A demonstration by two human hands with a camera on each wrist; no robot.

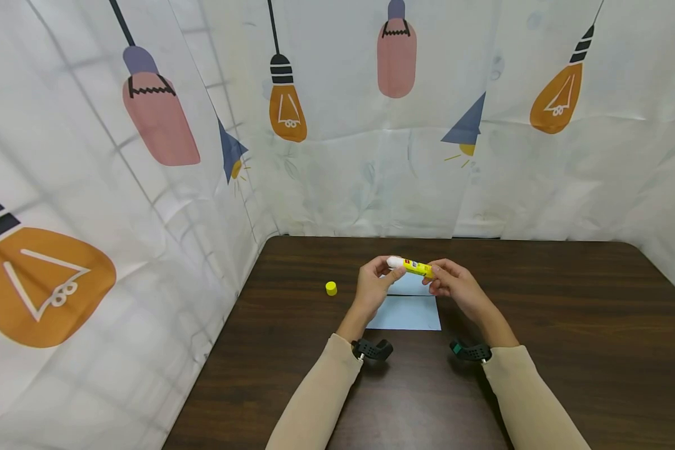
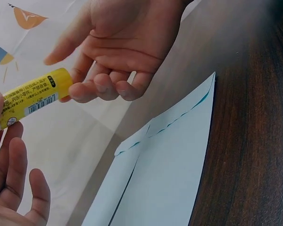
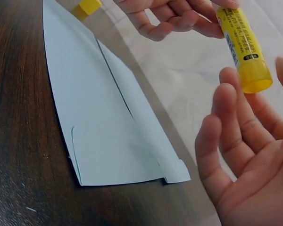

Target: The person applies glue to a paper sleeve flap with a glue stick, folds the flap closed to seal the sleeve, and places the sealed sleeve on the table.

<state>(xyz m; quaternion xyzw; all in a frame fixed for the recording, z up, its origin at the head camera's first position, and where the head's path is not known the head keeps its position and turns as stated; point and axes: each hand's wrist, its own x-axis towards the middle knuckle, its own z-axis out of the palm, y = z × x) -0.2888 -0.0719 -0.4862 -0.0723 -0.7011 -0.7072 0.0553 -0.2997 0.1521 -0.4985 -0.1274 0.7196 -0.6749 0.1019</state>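
My left hand (image 1: 373, 284) pinches a yellow glue stick (image 1: 418, 267) near its white end, between thumb and fingers. The stick is raised above the table, lying nearly level. At its yellow base, my right hand (image 3: 254, 155) has its fingers right by the end, and the thumb stands apart from the tube. Below both hands, a light blue sheet of paper (image 1: 407, 312) lies on the table, with a dark line across it. Teal marks run along one end of it in the left wrist view. A small yellow cap (image 1: 330, 288) stands left of the paper.
The dark wooden table (image 1: 568, 350) reaches back to a white curtain (image 1: 337, 175) printed with lamps and bulbs. Another stretch of curtain hangs along the left edge. Black bands (image 1: 373, 349) sit on both wrists, below light sleeves.
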